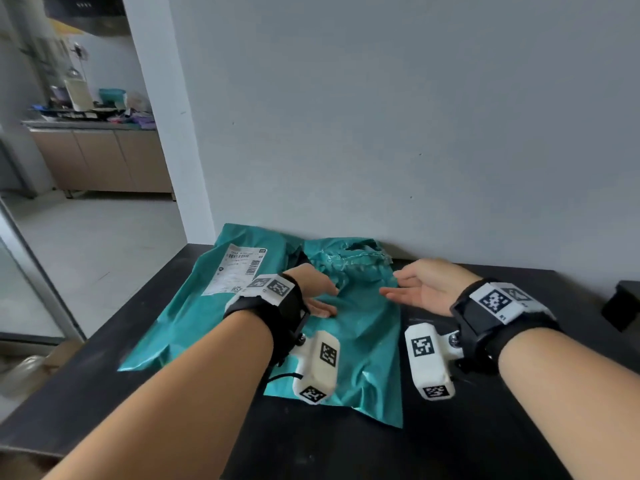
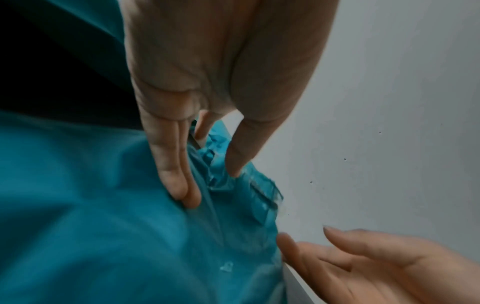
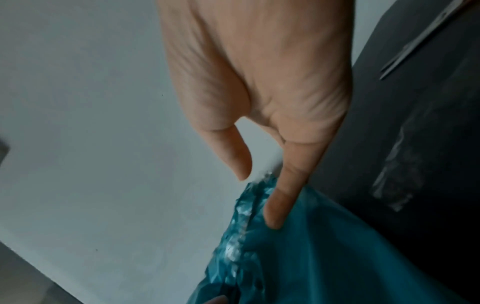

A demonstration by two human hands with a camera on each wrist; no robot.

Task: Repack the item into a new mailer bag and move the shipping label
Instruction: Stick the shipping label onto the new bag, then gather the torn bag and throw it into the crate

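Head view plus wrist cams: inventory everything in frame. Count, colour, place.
labelled bag: 1, teal, flat on the table's left.
torn bag: 1, teal, right of it, crumpled open end toward the wall.
shipping label: 1, white, on the labelled bag.
table: 1, black, against that wall.
boxy object: 1, black, table's far right.
thin metal tool: 1, silver, on the table; kind unclear.
clear film: 1, transparent, on the table near it.
kitchen counter: 1, beige, cluttered, far left.
wrist cameras: 2, white, on black straps.
left hand: 1, straight fingers pressing on the torn bag.
right hand: 1, open, fingertips at the torn bag's right edge.
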